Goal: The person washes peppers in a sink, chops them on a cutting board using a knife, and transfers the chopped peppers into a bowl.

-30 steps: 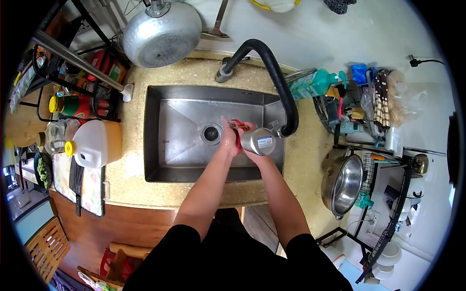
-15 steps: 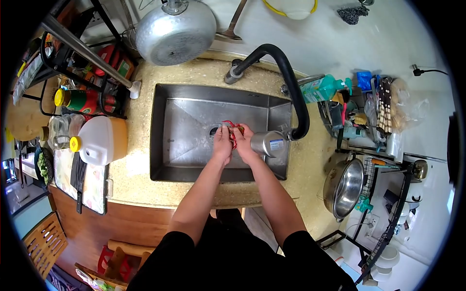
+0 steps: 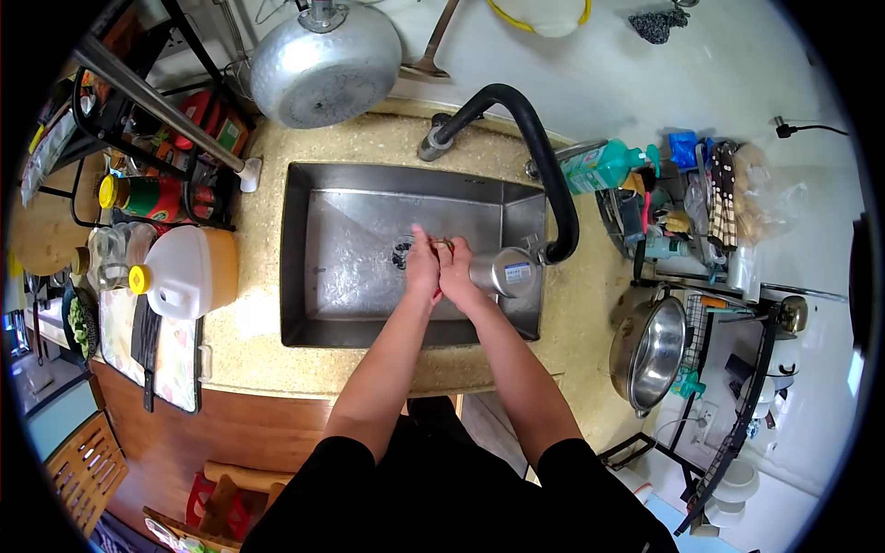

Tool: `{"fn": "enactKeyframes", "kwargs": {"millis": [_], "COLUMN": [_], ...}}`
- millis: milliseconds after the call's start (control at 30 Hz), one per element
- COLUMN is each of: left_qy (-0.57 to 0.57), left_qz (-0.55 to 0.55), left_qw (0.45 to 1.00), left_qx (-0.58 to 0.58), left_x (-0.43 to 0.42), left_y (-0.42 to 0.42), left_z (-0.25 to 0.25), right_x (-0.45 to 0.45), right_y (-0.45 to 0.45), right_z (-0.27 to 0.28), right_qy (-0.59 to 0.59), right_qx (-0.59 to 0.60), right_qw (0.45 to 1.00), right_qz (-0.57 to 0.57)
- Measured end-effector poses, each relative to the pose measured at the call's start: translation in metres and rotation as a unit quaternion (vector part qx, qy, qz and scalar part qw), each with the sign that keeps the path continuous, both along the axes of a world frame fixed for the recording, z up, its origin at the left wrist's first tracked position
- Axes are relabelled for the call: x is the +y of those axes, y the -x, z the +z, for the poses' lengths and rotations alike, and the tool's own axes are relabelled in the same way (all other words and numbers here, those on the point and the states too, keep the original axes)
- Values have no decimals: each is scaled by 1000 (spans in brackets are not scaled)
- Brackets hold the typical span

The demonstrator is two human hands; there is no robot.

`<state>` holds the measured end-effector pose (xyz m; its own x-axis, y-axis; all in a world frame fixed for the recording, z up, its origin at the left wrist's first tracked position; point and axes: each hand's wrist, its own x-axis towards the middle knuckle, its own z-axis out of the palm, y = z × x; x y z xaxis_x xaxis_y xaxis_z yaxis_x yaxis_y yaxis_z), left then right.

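Observation:
My left hand (image 3: pixel 422 269) and my right hand (image 3: pixel 454 267) are pressed together over the steel sink (image 3: pixel 355 267), closed around thin red chili peppers (image 3: pixel 449 245). Most of the peppers are hidden between my palms; a bit of red and green shows near my right fingertips, and some red below my hands. My left thumb points up and away from me. Right beside my right hand is the metal faucet head (image 3: pixel 505 273), on a black curved hose (image 3: pixel 553 175). Left of my fingers lies the dark drain (image 3: pixel 401 256), with wet metal around it.
Left of the sink stand a yellow-capped jug (image 3: pixel 194 272) and a cutting board (image 3: pixel 175 359) with a black knife (image 3: pixel 146 346). A large pan (image 3: pixel 327 69) hangs behind. To the right are a green pump bottle (image 3: pixel 604 168) and a steel basin (image 3: pixel 659 350).
My hands have come closer together and now cover most of the red peppers, which showed clearly between my fingers before. The whole view has shifted slightly.

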<state>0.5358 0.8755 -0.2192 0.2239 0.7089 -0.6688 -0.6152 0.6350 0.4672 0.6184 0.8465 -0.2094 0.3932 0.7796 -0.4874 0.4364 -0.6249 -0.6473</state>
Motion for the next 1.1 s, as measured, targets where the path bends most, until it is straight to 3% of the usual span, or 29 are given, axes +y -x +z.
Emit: {"fn": "enactKeyframes", "kwargs": {"millis": [67,167,200,267,367,433,533,633,667,767,800,900,933,1033,1100], "left_qy": [-39,-77,-90,-91,-68,-44,-36,32,14,-75,-37,28,71,83,88], "left_qz": [-43,-22,-15,-9,-114,-130,-36,-13,-10,-106,-40,1,49,108,89], "left_qw": [997,995,995,995,991,990,985,971,969,977,979,989,988,981,988], "left_qx": [-42,-61,-50,-28,5,-12,-163,-235,-245,-169,-196,-144,-127,-140,-85], "left_x": [1,0,-2,1,4,-5,-26,-32,-33,-17,-13,-9,-8,-5,-1], "left_y": [-1,-21,-26,-32,-33,-28,-22,-13,-20,-10,-11,-12,-15,-18,-17], "left_z": [14,19,18,3,-28,3,32,41,5,-9,-1,-10,13,0,-8], "right_x": [9,-6,-9,-16,-26,-31,-26,-18,-16,-33,-44,-57,-55,-64,-76], "right_y": [-2,-19,-14,-7,-15,-24,-29,-18,-14,-13,-11,4,15,13,12], "right_z": [16,-24,-12,18,22,10,13,50,62,37,24,14,39,34,44], "right_qy": [69,-133,-142,-168,-171,-193,-218,-95,-104,-164,-233,-217,-243,-214,-195], "right_qx": [-53,112,92,-8,-127,-154,-115,-205,-216,-169,-204,-63,-107,-164,-168], "right_qw": [996,982,980,986,975,964,967,967,953,953,930,973,964,962,965], "right_qz": [24,-73,-104,-22,58,97,67,120,186,193,198,44,27,38,60]}}
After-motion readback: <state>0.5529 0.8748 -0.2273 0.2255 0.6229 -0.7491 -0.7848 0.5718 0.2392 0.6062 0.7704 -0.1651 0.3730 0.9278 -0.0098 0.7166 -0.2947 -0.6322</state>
